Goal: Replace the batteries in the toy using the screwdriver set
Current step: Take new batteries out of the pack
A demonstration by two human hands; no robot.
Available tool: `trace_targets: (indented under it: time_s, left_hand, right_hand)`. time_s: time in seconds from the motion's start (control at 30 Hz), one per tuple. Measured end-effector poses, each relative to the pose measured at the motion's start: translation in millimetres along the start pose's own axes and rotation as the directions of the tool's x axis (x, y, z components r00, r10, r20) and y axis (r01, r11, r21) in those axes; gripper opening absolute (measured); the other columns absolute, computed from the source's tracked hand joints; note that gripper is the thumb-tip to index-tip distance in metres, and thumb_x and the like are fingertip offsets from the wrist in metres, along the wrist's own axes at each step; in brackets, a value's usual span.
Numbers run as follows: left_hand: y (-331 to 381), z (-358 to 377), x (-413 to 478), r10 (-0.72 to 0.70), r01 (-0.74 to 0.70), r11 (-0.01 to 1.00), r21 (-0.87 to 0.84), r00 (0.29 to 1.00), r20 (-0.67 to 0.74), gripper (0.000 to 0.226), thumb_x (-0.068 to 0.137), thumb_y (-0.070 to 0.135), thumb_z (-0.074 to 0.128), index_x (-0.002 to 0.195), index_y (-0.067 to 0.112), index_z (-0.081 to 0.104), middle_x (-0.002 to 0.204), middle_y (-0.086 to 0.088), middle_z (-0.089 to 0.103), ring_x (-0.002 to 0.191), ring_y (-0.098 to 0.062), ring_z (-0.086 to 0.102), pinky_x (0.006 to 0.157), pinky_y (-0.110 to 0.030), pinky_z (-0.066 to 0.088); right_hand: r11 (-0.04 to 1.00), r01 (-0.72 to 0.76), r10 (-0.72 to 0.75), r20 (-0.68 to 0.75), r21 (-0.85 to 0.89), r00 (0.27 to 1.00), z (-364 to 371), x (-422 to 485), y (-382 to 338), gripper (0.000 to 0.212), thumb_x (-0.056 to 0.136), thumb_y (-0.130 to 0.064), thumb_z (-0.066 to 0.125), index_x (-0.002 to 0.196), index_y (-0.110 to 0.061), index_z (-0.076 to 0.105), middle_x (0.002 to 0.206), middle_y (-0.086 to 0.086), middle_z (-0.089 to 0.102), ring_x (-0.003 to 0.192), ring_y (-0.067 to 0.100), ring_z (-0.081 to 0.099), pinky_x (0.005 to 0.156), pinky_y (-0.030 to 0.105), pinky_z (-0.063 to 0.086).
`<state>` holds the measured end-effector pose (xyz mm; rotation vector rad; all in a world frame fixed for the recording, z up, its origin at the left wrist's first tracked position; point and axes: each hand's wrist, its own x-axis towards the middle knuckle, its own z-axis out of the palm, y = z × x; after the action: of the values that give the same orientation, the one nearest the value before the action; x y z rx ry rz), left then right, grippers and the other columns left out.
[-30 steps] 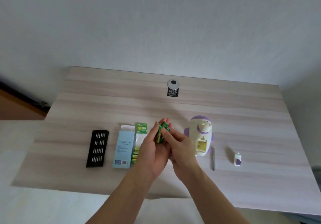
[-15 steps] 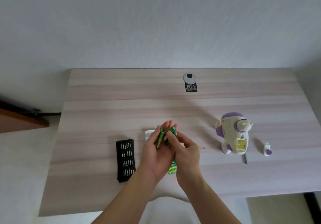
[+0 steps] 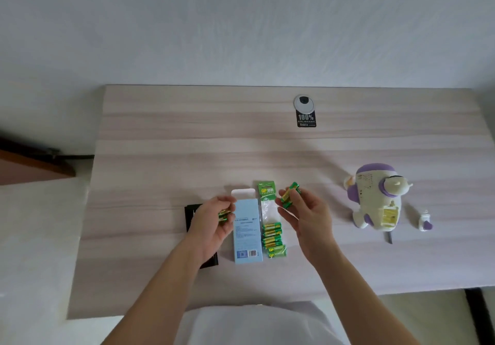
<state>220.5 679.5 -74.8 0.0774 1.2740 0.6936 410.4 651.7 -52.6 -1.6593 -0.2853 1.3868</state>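
My right hand pinches green batteries above the battery pack. Over the black screwdriver bit set my left hand holds more green batteries in curled fingers. The white and purple toy stands at the right with its yellow battery compartment uncovered. Its small cover lies to the right of it. A thin screwdriver pokes out below the toy.
A light blue box with its top flap up lies between my hands on the wooden table. A cable grommet with a black sticker sits near the back edge. The table's front edge runs near my body.
My hands were together over the batteries; now they have parted, each with batteries, left moving left and right moving right. The view has shifted, so the toy appears further right.
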Motion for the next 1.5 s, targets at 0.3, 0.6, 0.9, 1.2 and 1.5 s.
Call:
trace_targets:
  time_s: [0.3,0.6,0.9,1.2,1.5]
  left_hand:
    - [-41.9,-3.0,22.0,0.405,-0.182,0.389,0.903,0.914,0.009,0.02,0.101,0.022,0.055,0.115,0.012,0.063,0.092,0.0,0.06,0.087,-0.018,0.059,0.066,-0.023,0.045]
    - [-49.3,-6.7,35.0,0.383,-0.172,0.518,0.838,0.922,-0.047,0.016,0.094,0.027,0.068,0.105,0.019,0.058,0.082,0.002,0.05,0.073,-0.011,0.051,0.063,-0.023,0.046]
    - [-37.4,-5.6,19.1,0.247,-0.198,0.791,0.579,0.969,-0.007,0.008,0.092,0.024,0.07,0.099,0.021,0.072,0.102,-0.01,0.074,0.097,-0.03,0.071,0.089,-0.049,0.059]
    - [-2.5,43.1,-50.5,0.33,-0.432,0.714,0.552,0.902,0.279,0.011,0.087,0.026,0.077,0.092,0.035,0.076,0.108,-0.026,0.067,0.099,-0.033,0.071,0.089,-0.052,0.059]
    - [9.3,94.3,-102.1,0.474,-0.614,0.616,0.493,0.789,0.391,0.015,0.074,0.042,0.078,0.088,0.048,0.076,0.105,-0.024,0.065,0.101,-0.038,0.068,0.088,-0.06,0.055]
  right_hand:
    - [0.87,-0.039,0.044,-0.002,-0.492,0.999,16.4,23.9,52.9,0.021,0.1,-0.023,0.055,0.091,-0.008,0.066,0.084,0.016,0.069,0.078,0.025,0.068,0.081,0.049,0.061]
    - [0.896,-0.111,0.095,-0.06,-0.43,0.994,22.7,22.8,65.2,0.021,0.102,-0.023,0.053,0.094,-0.006,0.063,0.082,0.006,0.067,0.078,0.021,0.067,0.082,0.054,0.06]
    - [0.979,-0.041,0.049,0.038,-0.198,0.998,7.3,14.6,48.1,0.012,0.101,-0.014,0.056,0.097,-0.008,0.066,0.093,0.007,0.074,0.09,0.023,0.072,0.076,0.031,0.06]
    - [0.34,0.696,-0.552,0.464,-0.633,0.692,-20.1,-28.5,-80.3,0.009,0.092,-0.014,0.07,0.1,-0.011,0.071,0.088,0.0,0.066,0.068,0.016,0.061,0.06,0.024,0.051]
    - [-0.093,0.767,-0.572,0.665,-0.634,0.48,-32.6,-53.9,-146.4,0.016,0.093,-0.018,0.068,0.104,-0.006,0.07,0.093,0.007,0.065,0.078,0.026,0.06,0.066,0.033,0.045]
